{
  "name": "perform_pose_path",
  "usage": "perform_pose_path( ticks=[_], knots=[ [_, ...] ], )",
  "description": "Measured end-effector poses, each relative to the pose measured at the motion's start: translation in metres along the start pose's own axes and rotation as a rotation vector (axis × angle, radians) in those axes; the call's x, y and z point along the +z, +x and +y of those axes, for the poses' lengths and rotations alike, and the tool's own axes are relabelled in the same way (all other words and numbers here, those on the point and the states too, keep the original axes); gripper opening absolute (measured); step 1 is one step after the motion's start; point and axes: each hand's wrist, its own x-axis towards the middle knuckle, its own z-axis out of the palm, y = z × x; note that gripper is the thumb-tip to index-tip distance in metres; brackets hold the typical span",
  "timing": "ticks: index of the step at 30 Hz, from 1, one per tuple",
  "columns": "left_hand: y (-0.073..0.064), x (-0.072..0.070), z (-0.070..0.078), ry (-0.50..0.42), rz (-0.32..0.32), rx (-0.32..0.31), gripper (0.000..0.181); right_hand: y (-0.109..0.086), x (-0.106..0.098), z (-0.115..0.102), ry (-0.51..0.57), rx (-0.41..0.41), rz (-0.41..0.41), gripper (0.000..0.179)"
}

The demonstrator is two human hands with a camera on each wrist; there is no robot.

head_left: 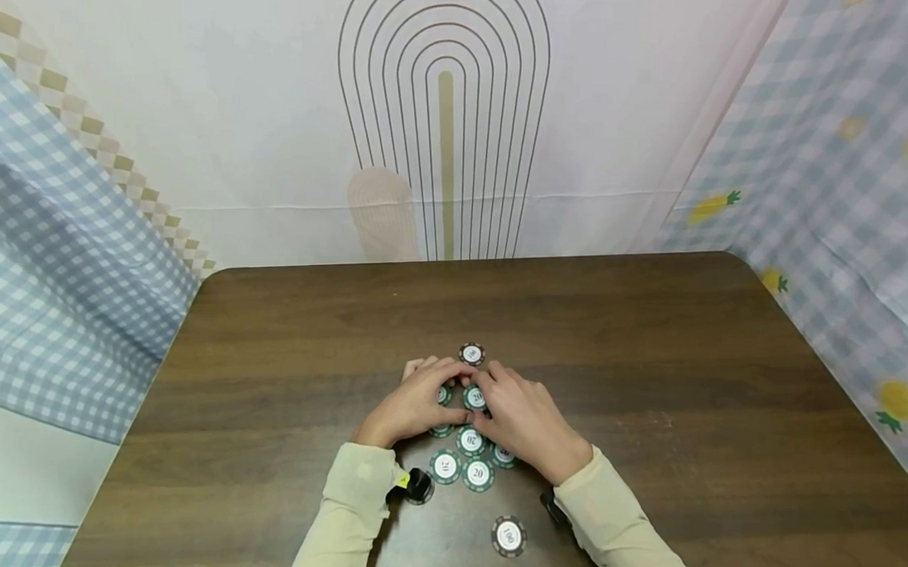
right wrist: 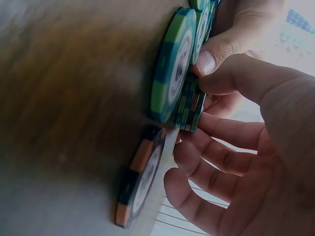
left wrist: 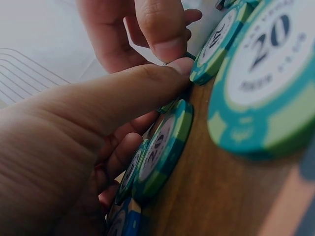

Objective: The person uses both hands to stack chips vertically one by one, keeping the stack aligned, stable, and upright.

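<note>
Between both hands, in the head view, is a short stack of green-edged poker chips [head_left: 475, 397] with a white "20" face on top. My left hand [head_left: 411, 404] curves around its left side, thumb at the near edge and forefinger at the far edge. From the right, my right hand [head_left: 524, 414] grips the stack with thumb and curled fingers. The right wrist view shows the stack's layered edges [right wrist: 188, 107] by the right thumb, and the left thumb [right wrist: 206, 61] close by. Loose green "20" chips [head_left: 478, 474] lie flat just in front of the hands; others are partly hidden under them.
A dark-edged chip [head_left: 471, 354] lies beyond the hands, and a dark-edged "100" chip [head_left: 509, 536] lies nearer the table's front. Another round piece is partly covered by the left wrist camera [head_left: 418, 486]. The brown wooden table [head_left: 689, 350] extends to both sides, with patterned cloths behind.
</note>
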Motion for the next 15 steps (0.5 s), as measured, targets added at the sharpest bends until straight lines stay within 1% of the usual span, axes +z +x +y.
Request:
perform_pose_path(
  ticks=[5,11,15],
  knots=[
    [0.0,0.0,0.0,0.002,0.005,0.002,0.055,0.001,-0.002,0.001,0.039,0.033,-0.053,0.044],
    [0.001,0.0,-0.001,-0.009,0.011,0.012,0.053,0.001,-0.007,0.007,0.138,0.119,-0.129,0.052],
    [0.001,0.0,0.0,-0.014,0.012,0.017,0.051,0.001,-0.012,0.014,0.16,0.136,-0.158,0.049]
  ],
)
